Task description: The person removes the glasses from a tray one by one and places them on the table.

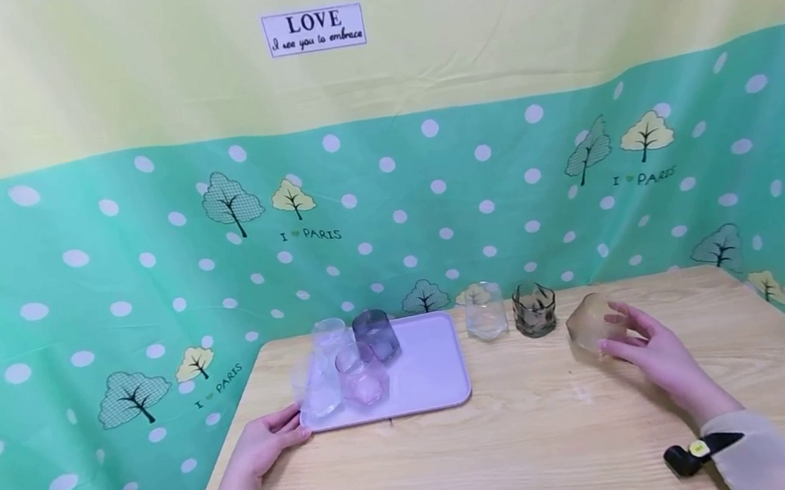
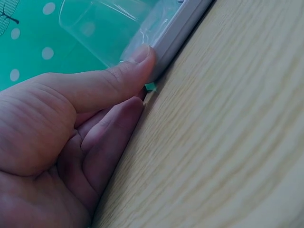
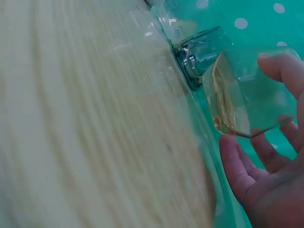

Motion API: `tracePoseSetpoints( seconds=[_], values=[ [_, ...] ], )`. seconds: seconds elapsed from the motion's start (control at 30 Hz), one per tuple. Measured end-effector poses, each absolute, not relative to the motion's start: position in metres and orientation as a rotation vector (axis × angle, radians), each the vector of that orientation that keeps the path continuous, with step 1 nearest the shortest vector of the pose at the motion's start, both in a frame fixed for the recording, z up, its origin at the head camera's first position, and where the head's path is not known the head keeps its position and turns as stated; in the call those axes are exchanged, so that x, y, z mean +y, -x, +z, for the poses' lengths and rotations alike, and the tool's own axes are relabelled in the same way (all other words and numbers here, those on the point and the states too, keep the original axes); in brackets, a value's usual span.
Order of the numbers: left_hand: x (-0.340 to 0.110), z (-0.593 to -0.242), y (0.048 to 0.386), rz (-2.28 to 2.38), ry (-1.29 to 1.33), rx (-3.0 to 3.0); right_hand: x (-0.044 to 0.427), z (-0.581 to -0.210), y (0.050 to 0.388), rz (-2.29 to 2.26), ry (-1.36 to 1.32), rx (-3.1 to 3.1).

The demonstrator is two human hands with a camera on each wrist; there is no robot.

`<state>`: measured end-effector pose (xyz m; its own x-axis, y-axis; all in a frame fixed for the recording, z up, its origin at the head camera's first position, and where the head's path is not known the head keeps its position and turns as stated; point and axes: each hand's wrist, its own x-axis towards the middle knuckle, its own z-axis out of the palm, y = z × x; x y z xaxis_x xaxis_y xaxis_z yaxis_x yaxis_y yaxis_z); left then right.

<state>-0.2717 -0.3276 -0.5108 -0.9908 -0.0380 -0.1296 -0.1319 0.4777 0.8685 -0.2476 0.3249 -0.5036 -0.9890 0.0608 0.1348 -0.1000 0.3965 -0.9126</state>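
Note:
At the near left corner of the lilac tray point(image 1: 426, 385), my left hand point(image 1: 264, 446) grips the rim, its thumb point(image 2: 111, 85) pressed on the edge in the left wrist view. Several glasses stand on that tray, among them a pink glass point(image 1: 364, 381), a dark grey glass point(image 1: 377, 336) and a clear glass point(image 1: 323, 393). To the right, my right hand point(image 1: 663, 354) holds an amber glass point(image 1: 589, 322) by its side between thumb and fingers. In the right wrist view the amber glass point(image 3: 237, 97) is tilted, its base raised off the wooden table.
A clear faceted glass point(image 1: 486, 315) and a smoky dark glass point(image 1: 535, 311) stand at the table's back edge, between tray and right hand. Behind the wooden table point(image 1: 481, 465) hangs a green and yellow patterned curtain point(image 1: 386, 196), which also runs along both sides.

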Motion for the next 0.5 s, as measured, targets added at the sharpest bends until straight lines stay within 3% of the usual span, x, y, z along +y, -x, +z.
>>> tracePoseSetpoints(
  seconds=[0.5],
  values=[
    [-0.33,-0.512,0.272,1.586,0.146,2.59,0.328,-0.496,0.275,1.562,0.109,-2.577]
  ],
)
